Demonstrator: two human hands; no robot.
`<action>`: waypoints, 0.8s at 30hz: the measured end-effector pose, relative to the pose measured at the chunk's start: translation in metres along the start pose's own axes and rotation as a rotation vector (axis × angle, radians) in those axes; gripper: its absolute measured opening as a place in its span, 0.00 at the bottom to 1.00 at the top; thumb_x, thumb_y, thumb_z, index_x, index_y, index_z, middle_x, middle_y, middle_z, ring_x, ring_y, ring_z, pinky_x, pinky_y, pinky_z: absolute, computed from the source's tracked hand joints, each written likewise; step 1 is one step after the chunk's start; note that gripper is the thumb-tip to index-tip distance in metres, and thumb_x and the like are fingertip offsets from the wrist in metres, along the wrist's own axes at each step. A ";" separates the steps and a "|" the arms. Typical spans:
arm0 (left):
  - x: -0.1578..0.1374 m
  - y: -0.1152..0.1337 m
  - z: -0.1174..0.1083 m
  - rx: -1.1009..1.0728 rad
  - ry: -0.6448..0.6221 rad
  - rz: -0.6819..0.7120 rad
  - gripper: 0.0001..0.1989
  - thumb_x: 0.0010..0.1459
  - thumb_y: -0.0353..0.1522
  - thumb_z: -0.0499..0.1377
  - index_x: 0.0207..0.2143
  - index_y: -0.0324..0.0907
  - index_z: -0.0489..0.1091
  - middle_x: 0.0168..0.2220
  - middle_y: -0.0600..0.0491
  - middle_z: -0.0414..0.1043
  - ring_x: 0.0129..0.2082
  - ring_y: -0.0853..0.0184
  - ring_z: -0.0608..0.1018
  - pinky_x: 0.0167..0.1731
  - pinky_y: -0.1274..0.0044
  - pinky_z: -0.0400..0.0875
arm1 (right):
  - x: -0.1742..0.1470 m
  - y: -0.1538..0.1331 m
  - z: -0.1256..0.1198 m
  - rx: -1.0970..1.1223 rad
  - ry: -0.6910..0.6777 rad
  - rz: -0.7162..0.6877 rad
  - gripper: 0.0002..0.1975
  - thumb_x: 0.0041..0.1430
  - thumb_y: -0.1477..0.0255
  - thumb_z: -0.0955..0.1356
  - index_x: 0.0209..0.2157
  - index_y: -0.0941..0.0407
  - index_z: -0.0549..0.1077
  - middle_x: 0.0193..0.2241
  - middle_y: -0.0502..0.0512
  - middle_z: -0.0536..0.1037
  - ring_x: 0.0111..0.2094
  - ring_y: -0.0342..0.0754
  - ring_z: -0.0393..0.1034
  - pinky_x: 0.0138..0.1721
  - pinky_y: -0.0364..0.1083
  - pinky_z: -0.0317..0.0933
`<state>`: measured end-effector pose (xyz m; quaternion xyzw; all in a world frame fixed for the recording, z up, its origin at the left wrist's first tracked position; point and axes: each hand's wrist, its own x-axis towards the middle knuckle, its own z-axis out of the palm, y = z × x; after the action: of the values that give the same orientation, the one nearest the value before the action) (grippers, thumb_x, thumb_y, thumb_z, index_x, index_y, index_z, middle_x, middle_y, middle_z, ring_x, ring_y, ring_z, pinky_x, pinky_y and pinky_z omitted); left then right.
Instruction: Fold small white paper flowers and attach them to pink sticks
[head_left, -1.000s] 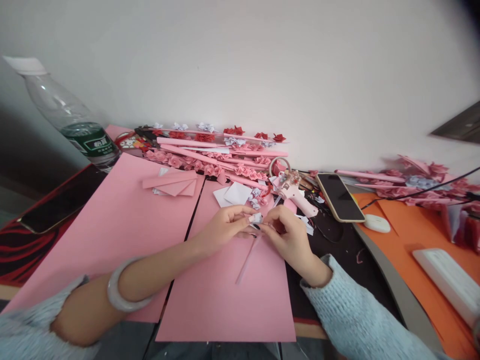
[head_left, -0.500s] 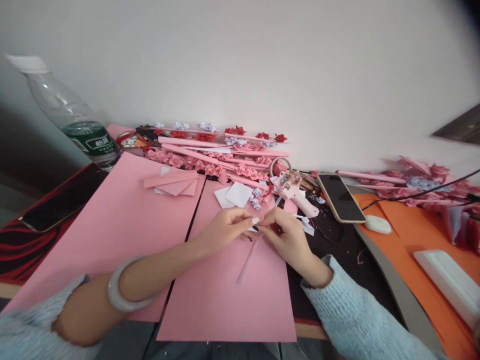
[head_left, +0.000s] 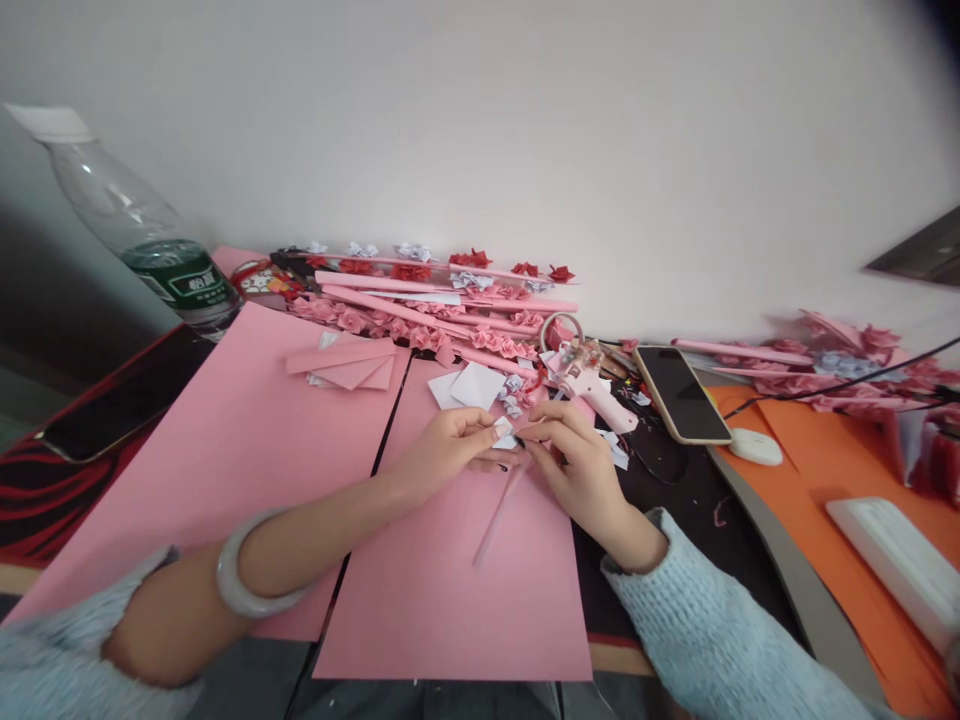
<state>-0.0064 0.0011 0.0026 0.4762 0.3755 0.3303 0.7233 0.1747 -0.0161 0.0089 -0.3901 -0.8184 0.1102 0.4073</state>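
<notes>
Between my hands is a small piece of white folded paper (head_left: 505,432), just above the pink sheet (head_left: 465,610). My left hand (head_left: 454,447) pinches it from the left, thumb on top. From the right, my right hand (head_left: 576,465) is closed at the paper's edge, fingertips pressed together; a small dark spot shows there that I cannot make out. A thin, pale translucent stick (head_left: 493,525) lies aslant on the pink sheet below the hands. Just beyond my fingers lie white paper squares (head_left: 474,387) and small white paper flowers (head_left: 513,392).
A pink glue gun (head_left: 600,395) and a phone (head_left: 682,393) lie to the right. Pink rolled stems (head_left: 397,310) with paper flowers line the wall. Folded pink papers (head_left: 352,362) rest at left, near a water bottle (head_left: 176,265). Orange sheets (head_left: 817,490) hold a white box-like object (head_left: 896,560).
My fingers have shifted slightly, and more of the white paper now shows between them. The right hand's fingers have lifted and spread a little. The translucent stick stays in place.
</notes>
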 end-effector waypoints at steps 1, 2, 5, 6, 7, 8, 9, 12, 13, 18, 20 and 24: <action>0.000 0.000 0.000 -0.008 -0.001 -0.006 0.11 0.56 0.37 0.58 0.35 0.37 0.67 0.37 0.49 0.74 0.37 0.63 0.80 0.38 0.75 0.71 | -0.001 0.001 0.000 -0.015 0.003 -0.018 0.07 0.57 0.81 0.64 0.34 0.56 0.71 0.37 0.58 0.70 0.41 0.48 0.67 0.39 0.48 0.66; 0.000 0.000 0.000 -0.021 -0.001 -0.012 0.10 0.56 0.36 0.58 0.35 0.37 0.67 0.38 0.49 0.74 0.38 0.63 0.79 0.38 0.76 0.71 | -0.001 0.001 0.000 -0.028 0.002 -0.036 0.07 0.57 0.81 0.64 0.34 0.56 0.70 0.38 0.58 0.70 0.41 0.48 0.67 0.39 0.49 0.66; 0.001 -0.001 -0.001 -0.071 -0.001 -0.023 0.10 0.55 0.35 0.59 0.35 0.37 0.67 0.38 0.49 0.74 0.38 0.63 0.79 0.38 0.75 0.71 | -0.004 0.003 0.000 -0.061 -0.021 -0.081 0.07 0.57 0.81 0.64 0.35 0.55 0.70 0.40 0.59 0.70 0.42 0.49 0.67 0.40 0.50 0.66; 0.001 -0.002 -0.001 -0.086 0.001 -0.025 0.10 0.55 0.35 0.59 0.35 0.37 0.67 0.38 0.49 0.74 0.38 0.63 0.79 0.39 0.75 0.71 | -0.004 0.003 0.000 -0.075 -0.032 -0.092 0.07 0.57 0.80 0.64 0.35 0.55 0.70 0.40 0.59 0.70 0.42 0.49 0.67 0.40 0.50 0.66; 0.002 -0.003 -0.001 -0.096 0.004 -0.025 0.10 0.55 0.35 0.59 0.35 0.37 0.67 0.37 0.49 0.74 0.38 0.63 0.79 0.39 0.75 0.71 | -0.005 0.003 -0.001 -0.091 -0.044 -0.101 0.07 0.58 0.80 0.64 0.35 0.55 0.70 0.40 0.60 0.70 0.42 0.50 0.68 0.40 0.50 0.66; 0.002 -0.003 -0.001 -0.104 0.008 -0.026 0.10 0.55 0.35 0.59 0.35 0.37 0.67 0.37 0.49 0.74 0.38 0.63 0.79 0.39 0.74 0.71 | -0.005 0.003 -0.002 -0.109 -0.057 -0.112 0.07 0.58 0.79 0.64 0.35 0.55 0.70 0.40 0.60 0.71 0.42 0.50 0.68 0.40 0.50 0.66; 0.002 -0.004 -0.002 -0.109 0.011 -0.026 0.10 0.54 0.35 0.60 0.35 0.37 0.68 0.36 0.49 0.74 0.38 0.63 0.79 0.39 0.74 0.71 | -0.005 0.002 -0.003 -0.129 -0.070 -0.122 0.06 0.58 0.79 0.63 0.35 0.55 0.70 0.40 0.60 0.71 0.42 0.50 0.68 0.39 0.50 0.67; 0.002 -0.005 -0.002 -0.119 0.009 -0.017 0.10 0.54 0.35 0.60 0.34 0.37 0.68 0.36 0.49 0.74 0.37 0.63 0.79 0.40 0.72 0.71 | -0.004 0.001 -0.006 -0.188 -0.106 -0.151 0.07 0.59 0.78 0.63 0.35 0.55 0.71 0.40 0.61 0.72 0.40 0.51 0.68 0.37 0.50 0.66; 0.002 -0.005 -0.003 -0.122 0.006 -0.012 0.10 0.54 0.35 0.60 0.34 0.37 0.68 0.36 0.49 0.74 0.37 0.64 0.79 0.41 0.72 0.71 | -0.003 0.000 -0.007 -0.203 -0.117 -0.163 0.07 0.59 0.78 0.63 0.35 0.55 0.71 0.40 0.61 0.73 0.40 0.51 0.68 0.37 0.50 0.66; 0.001 -0.003 -0.003 -0.115 0.000 0.007 0.10 0.55 0.35 0.59 0.36 0.37 0.69 0.37 0.49 0.74 0.38 0.64 0.78 0.42 0.72 0.71 | -0.003 0.000 -0.006 -0.198 -0.152 -0.209 0.07 0.58 0.80 0.64 0.37 0.57 0.71 0.40 0.60 0.74 0.40 0.51 0.68 0.38 0.50 0.66; 0.001 -0.002 -0.002 -0.105 0.002 0.011 0.10 0.55 0.35 0.59 0.36 0.37 0.69 0.37 0.49 0.74 0.38 0.64 0.78 0.41 0.73 0.71 | -0.003 0.000 -0.005 -0.151 -0.123 -0.193 0.08 0.57 0.80 0.65 0.38 0.57 0.71 0.40 0.60 0.74 0.41 0.50 0.68 0.41 0.50 0.66; 0.001 -0.002 -0.002 -0.105 0.017 0.027 0.09 0.56 0.34 0.58 0.36 0.37 0.68 0.37 0.50 0.73 0.37 0.65 0.79 0.40 0.74 0.72 | -0.002 0.000 -0.004 -0.041 0.001 -0.062 0.11 0.57 0.79 0.65 0.42 0.55 0.70 0.40 0.59 0.74 0.44 0.50 0.69 0.42 0.51 0.67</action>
<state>-0.0072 0.0024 0.0001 0.4399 0.3576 0.3632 0.7394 0.1780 -0.0182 0.0106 -0.3731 -0.8319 0.0805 0.4028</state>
